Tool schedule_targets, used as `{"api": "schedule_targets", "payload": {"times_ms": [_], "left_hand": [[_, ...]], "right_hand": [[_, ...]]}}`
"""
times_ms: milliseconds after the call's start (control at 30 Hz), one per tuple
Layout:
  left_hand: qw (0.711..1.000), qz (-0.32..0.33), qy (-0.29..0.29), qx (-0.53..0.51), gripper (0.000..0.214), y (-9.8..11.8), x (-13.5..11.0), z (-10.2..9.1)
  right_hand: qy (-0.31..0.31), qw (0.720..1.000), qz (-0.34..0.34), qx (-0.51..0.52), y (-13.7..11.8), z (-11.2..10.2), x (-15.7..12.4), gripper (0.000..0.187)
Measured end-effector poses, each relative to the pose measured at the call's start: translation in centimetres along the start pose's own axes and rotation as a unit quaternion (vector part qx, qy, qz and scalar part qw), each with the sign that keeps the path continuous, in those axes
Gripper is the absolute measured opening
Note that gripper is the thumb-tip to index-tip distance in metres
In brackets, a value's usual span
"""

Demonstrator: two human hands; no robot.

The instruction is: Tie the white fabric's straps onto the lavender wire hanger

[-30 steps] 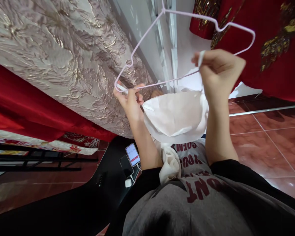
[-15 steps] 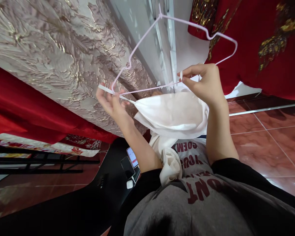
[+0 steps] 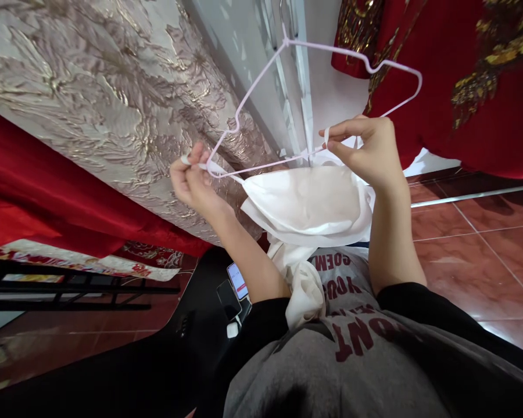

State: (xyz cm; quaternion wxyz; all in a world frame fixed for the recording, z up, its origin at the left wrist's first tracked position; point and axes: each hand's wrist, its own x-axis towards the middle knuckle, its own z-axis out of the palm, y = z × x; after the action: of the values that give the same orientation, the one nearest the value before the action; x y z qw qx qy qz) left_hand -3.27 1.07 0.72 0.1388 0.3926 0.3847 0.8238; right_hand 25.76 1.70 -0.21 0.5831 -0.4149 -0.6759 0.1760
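Note:
A pale pink hanger hangs in front of me, tilted, its hook at the top of the view. Below its bottom bar spreads a white garment with thin straps. My left hand pinches a white strap beside the hanger's left corner; the strap loops over the fingers there. Between thumb and forefinger my right hand grips another strap of the garment, near the right part of the bottom bar. A bunched part of the white cloth hangs down by my left forearm.
Patterned pink-gold fabric hangs at the left, with red cloth beneath it. Red garments with gold sequins hang at the right. Two phones and a white charger lie on a black surface at lower left.
The hanger's left corner has shifted slightly right and down. My left fingers have curled inward, and the strap end that stuck out straight now bends over them. My right hand has barely moved.

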Motion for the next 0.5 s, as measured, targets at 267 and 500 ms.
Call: {"api": "schedule_targets", "payload": {"times_ms": [267,500], "left_hand": [[0.997,0.006,-0.075,0.020,0.025,0.3,-0.7,-1.1],[0.970,0.035,-0.228,0.070,0.021,1.0,1.3,0.6]], "right_hand": [[-0.012,1.000,0.012,0.000,0.3,0.7,0.1,0.009],[-0.011,1.000,0.014,-0.021,-0.2,0.0,0.0,0.003]]}}
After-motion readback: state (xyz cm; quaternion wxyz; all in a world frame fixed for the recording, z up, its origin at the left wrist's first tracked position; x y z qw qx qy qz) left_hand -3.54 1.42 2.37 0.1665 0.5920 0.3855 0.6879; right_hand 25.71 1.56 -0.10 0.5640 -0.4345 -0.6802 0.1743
